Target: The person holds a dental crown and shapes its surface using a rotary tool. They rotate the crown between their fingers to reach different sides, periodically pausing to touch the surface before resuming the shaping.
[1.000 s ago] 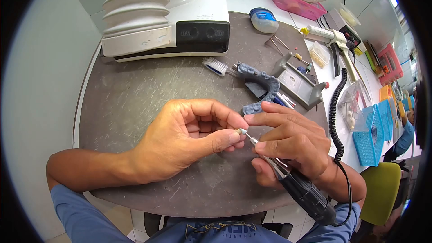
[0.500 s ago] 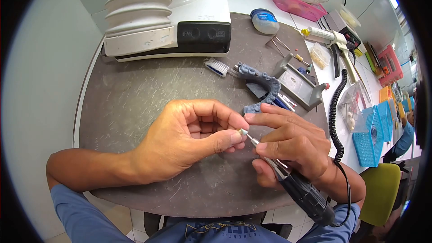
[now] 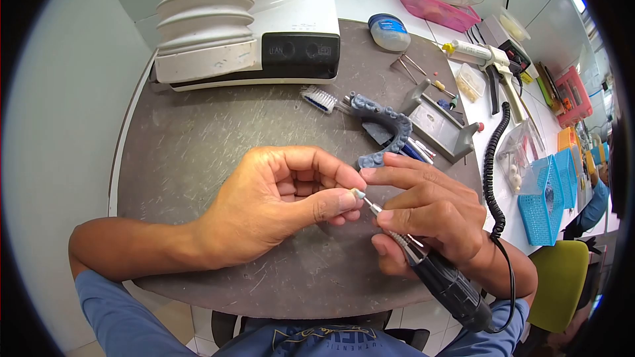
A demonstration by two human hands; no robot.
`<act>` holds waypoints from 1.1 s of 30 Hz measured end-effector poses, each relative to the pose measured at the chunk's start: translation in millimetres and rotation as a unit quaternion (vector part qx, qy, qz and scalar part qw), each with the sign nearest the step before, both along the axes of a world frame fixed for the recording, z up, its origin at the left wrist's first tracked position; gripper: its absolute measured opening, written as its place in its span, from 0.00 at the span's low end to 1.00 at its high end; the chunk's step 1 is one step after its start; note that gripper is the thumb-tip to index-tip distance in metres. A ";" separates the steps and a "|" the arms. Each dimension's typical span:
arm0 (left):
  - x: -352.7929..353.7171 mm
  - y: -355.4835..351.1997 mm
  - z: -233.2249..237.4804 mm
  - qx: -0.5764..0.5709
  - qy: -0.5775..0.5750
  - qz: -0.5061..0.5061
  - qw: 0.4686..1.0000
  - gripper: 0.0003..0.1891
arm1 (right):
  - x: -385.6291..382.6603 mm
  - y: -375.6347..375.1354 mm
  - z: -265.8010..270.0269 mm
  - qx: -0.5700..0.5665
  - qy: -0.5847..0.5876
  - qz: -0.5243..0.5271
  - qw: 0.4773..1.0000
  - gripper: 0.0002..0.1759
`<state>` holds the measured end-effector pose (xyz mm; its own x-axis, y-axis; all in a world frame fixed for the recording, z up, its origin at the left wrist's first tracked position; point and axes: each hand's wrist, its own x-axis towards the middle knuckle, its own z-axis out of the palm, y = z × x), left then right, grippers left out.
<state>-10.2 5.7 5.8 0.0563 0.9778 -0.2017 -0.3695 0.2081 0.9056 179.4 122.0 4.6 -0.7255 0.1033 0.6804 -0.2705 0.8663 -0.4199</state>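
Note:
Between thumb and index finger my left hand [image 3: 281,198] pinches a small whitish piece [image 3: 358,194], which looks like a dental crown. My right hand [image 3: 430,208] is wrapped round a black and silver rotary handpiece [image 3: 450,287], its narrow tip touching or nearly touching the piece. The fingertips of both hands are close together. Just beyond them lies a blue-grey dental arch model [image 3: 399,129], with a white-bristled brush [image 3: 319,100] to its left and a grey metal holder [image 3: 436,122] to its right.
A white machine with a black front [image 3: 301,53] and a ribbed hose [image 3: 205,6] stands at the back left. At the right are a coiled black cable [image 3: 491,165], a dispensing gun [image 3: 493,59] and blue baskets [image 3: 539,205]. A person's arm [image 3: 595,201] shows at the far right.
The small piece has turned very slightly in my left fingertips. Both hands and the handpiece stay in almost the same place.

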 end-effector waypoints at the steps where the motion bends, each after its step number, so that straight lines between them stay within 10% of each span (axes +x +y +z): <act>1: -0.1 0.0 0.0 -0.003 -0.002 0.000 1.000 0.09 | 0.0 0.1 0.1 -0.002 0.001 -0.004 1.000 0.14; 33: -0.7 1.2 1.0 -0.003 -0.025 -0.002 1.000 0.09 | 1.2 -0.3 0.3 -0.021 -0.005 -0.006 1.000 0.14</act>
